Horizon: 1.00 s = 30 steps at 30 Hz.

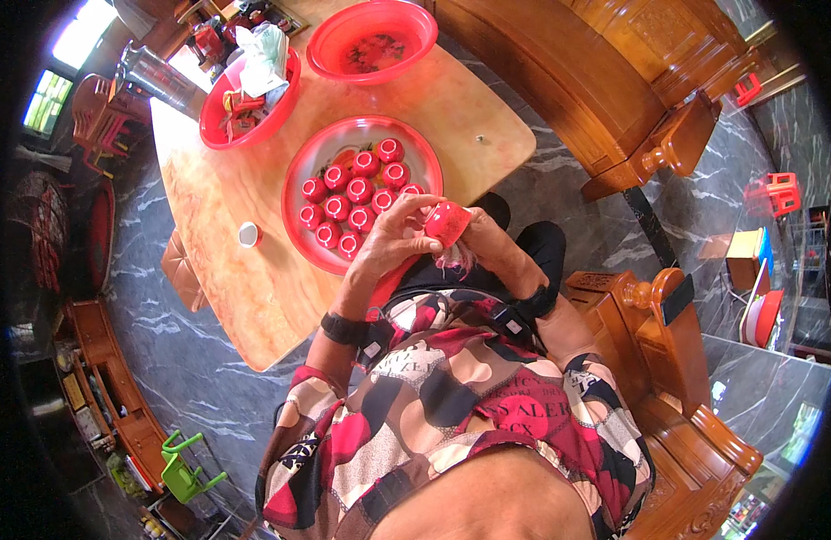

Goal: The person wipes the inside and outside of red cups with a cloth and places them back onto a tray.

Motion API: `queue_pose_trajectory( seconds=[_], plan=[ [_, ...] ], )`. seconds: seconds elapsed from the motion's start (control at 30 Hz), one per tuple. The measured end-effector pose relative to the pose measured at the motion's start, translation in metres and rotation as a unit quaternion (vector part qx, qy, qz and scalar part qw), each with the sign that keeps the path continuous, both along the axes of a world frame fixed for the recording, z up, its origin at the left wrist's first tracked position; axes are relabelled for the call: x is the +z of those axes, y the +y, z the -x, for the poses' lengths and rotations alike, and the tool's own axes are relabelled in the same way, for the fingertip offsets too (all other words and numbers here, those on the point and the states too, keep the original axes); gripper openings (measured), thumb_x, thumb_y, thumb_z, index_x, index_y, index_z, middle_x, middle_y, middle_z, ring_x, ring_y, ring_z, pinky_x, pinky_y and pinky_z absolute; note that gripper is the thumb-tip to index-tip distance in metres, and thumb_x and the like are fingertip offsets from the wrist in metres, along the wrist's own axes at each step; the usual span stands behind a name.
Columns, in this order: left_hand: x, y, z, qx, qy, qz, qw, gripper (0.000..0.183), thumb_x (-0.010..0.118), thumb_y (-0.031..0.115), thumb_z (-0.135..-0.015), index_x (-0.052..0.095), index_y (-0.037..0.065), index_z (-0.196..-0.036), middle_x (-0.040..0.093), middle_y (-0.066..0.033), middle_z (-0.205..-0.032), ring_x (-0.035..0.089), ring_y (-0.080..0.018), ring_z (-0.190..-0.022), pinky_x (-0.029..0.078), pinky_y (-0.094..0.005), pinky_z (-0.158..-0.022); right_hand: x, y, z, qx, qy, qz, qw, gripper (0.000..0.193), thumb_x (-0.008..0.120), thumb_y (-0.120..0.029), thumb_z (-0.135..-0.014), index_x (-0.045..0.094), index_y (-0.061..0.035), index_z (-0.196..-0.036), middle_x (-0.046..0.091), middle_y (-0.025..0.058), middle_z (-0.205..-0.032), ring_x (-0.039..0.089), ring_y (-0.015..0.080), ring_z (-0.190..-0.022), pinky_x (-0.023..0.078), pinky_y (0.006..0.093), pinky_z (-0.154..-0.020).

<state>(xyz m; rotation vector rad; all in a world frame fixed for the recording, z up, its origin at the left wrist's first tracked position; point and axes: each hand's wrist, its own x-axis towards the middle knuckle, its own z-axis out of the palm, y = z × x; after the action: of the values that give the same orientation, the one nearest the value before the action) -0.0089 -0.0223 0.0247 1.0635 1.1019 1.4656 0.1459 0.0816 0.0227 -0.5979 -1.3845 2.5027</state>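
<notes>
Left hand [396,241] grips a red cup [447,223], fingers on top, thumb below, held just off the tray's near-right edge. Right hand [490,245] is at the cup's right side with a pinkish cloth [453,258]; fingers hidden, can't tell its grip. Round tray [291,209] holds upside-down red cups [359,190]. White-and-red cup [249,235] sits left on the table [226,292]. Two red basins [372,76] at the far end.
</notes>
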Motion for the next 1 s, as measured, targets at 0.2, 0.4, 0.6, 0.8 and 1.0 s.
queue_pose_trajectory(
  seconds=[0.2, 0.4, 0.6, 0.8, 1.0],
  plan=[
    [0.005, 0.002, -0.007, 0.009, -0.078, 0.013, 0.997, 0.045, 0.077, 0.013, -0.078, 0.053, 0.003, -0.115, 0.058, -0.001, -0.096, 0.057, -0.009, -0.086, 0.049, -0.0245, -0.075, -0.005, 0.001, 0.001, -0.071, 0.021, 0.004, 0.997, 0.029, 0.059, -0.028, -0.093, 0.066, -0.0028, -0.104, 0.066, 0.0002, -0.077, 0.062, 0.0089, -0.063, 0.051, 0.0231, -0.055],
    [-0.022, 0.001, -0.001, 0.028, 0.024, 0.093, 0.995, 0.035, 0.071, 0.025, -0.085, 0.054, 0.002, -0.105, 0.06, -0.002, -0.089, 0.056, -0.0096, -0.08, 0.047, -0.0244, -0.07, 0.008, 0.002, -0.005, -0.063, -0.092, -0.294, 0.949, 0.02, 0.063, -0.023, -0.088, 0.061, -0.0047, -0.082, 0.065, 0.0056, -0.073, 0.063, 0.0167, -0.061, 0.05, 0.0277, -0.054],
    [-0.017, 0.0, -0.003, 0.031, 0.084, 0.103, 0.991, 0.03, 0.065, 0.029, -0.09, 0.056, 0.002, -0.098, 0.059, -0.0008, -0.086, 0.055, -0.0085, -0.076, 0.045, -0.0228, -0.067, 0.009, 0.0, 0.002, -0.143, -0.117, -0.571, 0.8, 0.028, 0.071, -0.023, -0.072, 0.054, -0.0044, -0.085, 0.06, 0.0154, -0.075, 0.061, 0.0386, -0.072, 0.049, 0.0422, -0.059],
    [-0.007, -0.001, 0.001, -0.012, 0.039, 0.162, 0.986, 0.033, 0.054, 0.038, -0.095, 0.059, 0.006, -0.092, 0.057, 0.0044, -0.074, 0.048, -0.0026, -0.063, 0.037, -0.0186, -0.055, 0.017, 0.002, 0.004, -0.17, -0.061, -0.684, 0.707, 0.031, 0.069, -0.021, -0.067, 0.056, -0.0053, -0.091, 0.059, 0.0123, -0.08, 0.062, 0.0326, -0.075, 0.05, 0.0389, -0.062],
    [-0.012, -0.002, -0.009, 0.014, -0.111, 0.182, 0.977, 0.038, 0.048, 0.041, -0.097, 0.058, 0.007, -0.085, 0.049, 0.0044, -0.066, 0.042, -0.0042, -0.055, 0.028, -0.0204, -0.045, 0.025, 0.001, 0.008, -0.127, -0.013, -0.783, 0.609, 0.032, 0.067, -0.016, -0.067, 0.058, -0.0038, -0.096, 0.057, 0.0116, -0.08, 0.061, 0.0289, -0.075, 0.05, 0.037, -0.065]
  ],
)
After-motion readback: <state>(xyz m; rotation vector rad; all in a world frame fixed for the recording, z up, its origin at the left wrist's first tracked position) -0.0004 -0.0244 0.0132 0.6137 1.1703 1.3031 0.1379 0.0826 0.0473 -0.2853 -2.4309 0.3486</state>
